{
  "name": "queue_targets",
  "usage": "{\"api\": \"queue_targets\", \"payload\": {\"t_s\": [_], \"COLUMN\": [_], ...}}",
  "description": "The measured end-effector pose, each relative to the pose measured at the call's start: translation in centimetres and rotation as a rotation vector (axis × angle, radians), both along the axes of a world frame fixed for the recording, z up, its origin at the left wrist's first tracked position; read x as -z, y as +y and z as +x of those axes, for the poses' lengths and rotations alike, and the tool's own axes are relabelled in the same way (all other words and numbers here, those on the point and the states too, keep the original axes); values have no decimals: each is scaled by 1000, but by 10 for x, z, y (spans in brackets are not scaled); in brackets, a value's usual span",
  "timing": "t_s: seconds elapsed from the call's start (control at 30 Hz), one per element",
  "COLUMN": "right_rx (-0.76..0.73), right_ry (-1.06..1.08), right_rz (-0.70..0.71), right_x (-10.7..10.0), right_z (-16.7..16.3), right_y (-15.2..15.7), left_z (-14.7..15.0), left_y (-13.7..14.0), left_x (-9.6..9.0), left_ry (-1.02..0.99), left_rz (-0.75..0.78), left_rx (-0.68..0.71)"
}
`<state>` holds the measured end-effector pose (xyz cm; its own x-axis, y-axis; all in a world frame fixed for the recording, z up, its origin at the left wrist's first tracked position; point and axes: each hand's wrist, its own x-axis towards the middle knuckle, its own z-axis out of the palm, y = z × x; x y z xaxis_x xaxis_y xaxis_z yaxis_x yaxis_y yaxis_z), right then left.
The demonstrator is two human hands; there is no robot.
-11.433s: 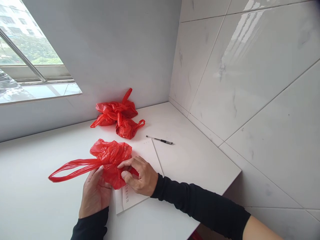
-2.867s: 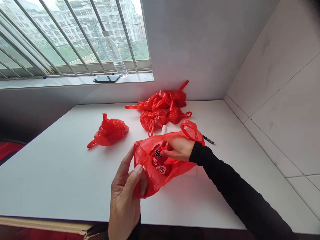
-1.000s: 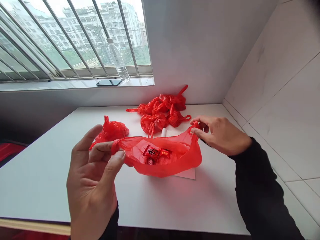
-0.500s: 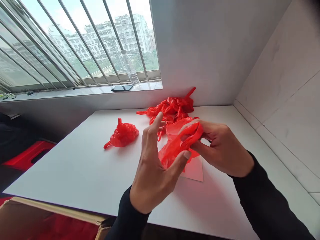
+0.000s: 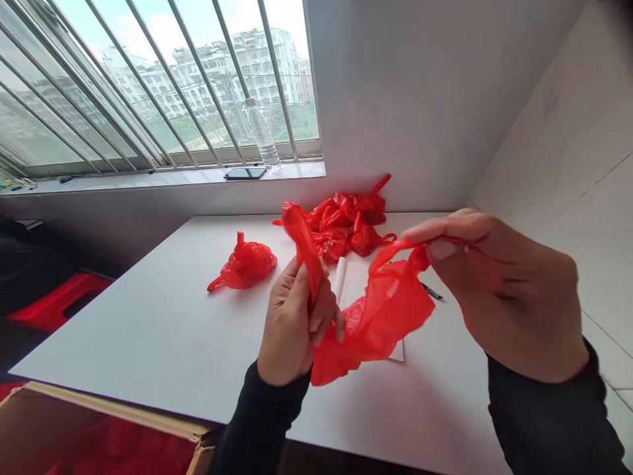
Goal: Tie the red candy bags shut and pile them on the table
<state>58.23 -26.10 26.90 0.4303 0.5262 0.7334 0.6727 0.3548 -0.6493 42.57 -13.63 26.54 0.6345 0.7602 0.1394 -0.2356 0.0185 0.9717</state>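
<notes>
A thin red plastic bag (image 5: 390, 307) is stretched in the air between my two hands. My left hand (image 5: 299, 316) is closed round one of its handles, whose loop sticks up above the fist. My right hand (image 5: 504, 284) pinches the other handle between thumb and fingers, off to the right and a little higher. The bag's body sags between them and looks flat. Under and behind it lies an open notebook (image 5: 350, 276), partly covered, with a dark pen (image 5: 432, 291) at its right side.
Several bunched red bags (image 5: 341, 221) are heaped at the table's back edge. One more knotted red bag (image 5: 250, 265) sits left of my hands. A cardboard box (image 5: 113, 412) holding red material stands at the lower left. On the windowsill are a phone (image 5: 244, 173) and a water bottle (image 5: 262, 135).
My left hand has gone from spread fingers to a closed grip on one handle. My right hand has moved right with the other handle, pulling the bag out wide and uncovering the notebook and pen.
</notes>
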Motion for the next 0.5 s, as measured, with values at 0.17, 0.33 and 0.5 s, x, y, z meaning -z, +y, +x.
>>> {"api": "queue_targets", "payload": {"t_s": [0.17,0.33,0.5], "right_rx": [-173,-121,-196], "right_ry": [-88,-297,-219], "right_rz": [54,-2,-156], "right_x": [6,10,11], "right_z": [-12,-12,0], "right_y": [4,14,21], "left_z": [0,-1,-6], "left_y": [-26,-40,-22], "left_x": [-11,-10,3], "left_ry": [273,418,321], "left_rz": [206,325,170], "left_rx": [133,325,268]}}
